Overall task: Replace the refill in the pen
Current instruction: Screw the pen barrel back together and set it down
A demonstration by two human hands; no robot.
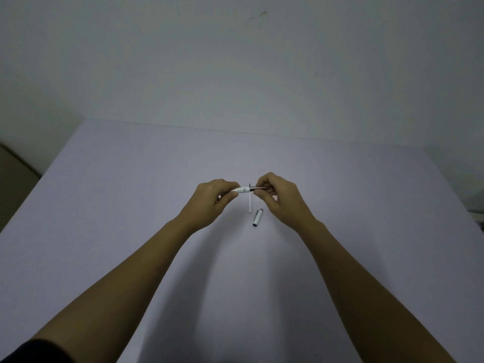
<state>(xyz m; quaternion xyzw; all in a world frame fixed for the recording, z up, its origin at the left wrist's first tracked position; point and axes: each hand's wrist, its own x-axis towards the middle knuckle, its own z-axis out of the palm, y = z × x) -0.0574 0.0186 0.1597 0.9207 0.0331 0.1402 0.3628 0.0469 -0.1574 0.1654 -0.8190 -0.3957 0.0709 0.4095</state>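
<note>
I hold a white pen [242, 190] level above the table, between both hands. My left hand [212, 203] pinches its white barrel end. My right hand [277, 197] pinches the dark metal front section [258, 188]. The two parts meet between my fingertips. A thin white refill [250, 204] lies on the table just below the pen, pointing toward me. The white pen cap [257, 217] with a metal tip lies on the table to the right of the refill.
The work surface is a pale lilac table [131, 205] set against a plain white wall [235, 61]. A brownish piece of furniture [13, 179] shows beyond the table's left edge.
</note>
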